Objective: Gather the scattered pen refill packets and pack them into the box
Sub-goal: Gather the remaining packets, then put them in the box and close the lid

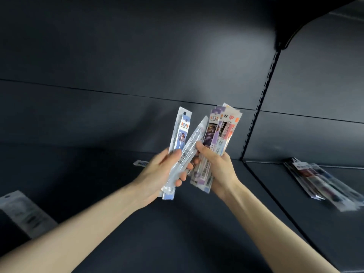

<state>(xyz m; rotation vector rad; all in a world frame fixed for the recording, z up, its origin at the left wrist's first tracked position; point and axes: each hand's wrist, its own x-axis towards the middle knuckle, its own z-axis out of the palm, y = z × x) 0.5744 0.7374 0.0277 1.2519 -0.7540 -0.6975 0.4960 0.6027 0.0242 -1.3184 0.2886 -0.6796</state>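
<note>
Frame centre: our left hand point(157, 172) held two refill packets point(182, 133), fingers curled round them; our right hand point(218, 166) gripped a fanned bundle of packets point(223, 131). A loose pile of packets point(323, 180) lay on the dark shelf point(197, 233) at right, well apart.

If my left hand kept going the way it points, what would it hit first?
Probably the right hand and its packet bundle, close beside the left hand; depth is unclear.

left hand point(157, 170): bare | right hand point(218, 166): bare | forearms point(88, 223): bare
</note>
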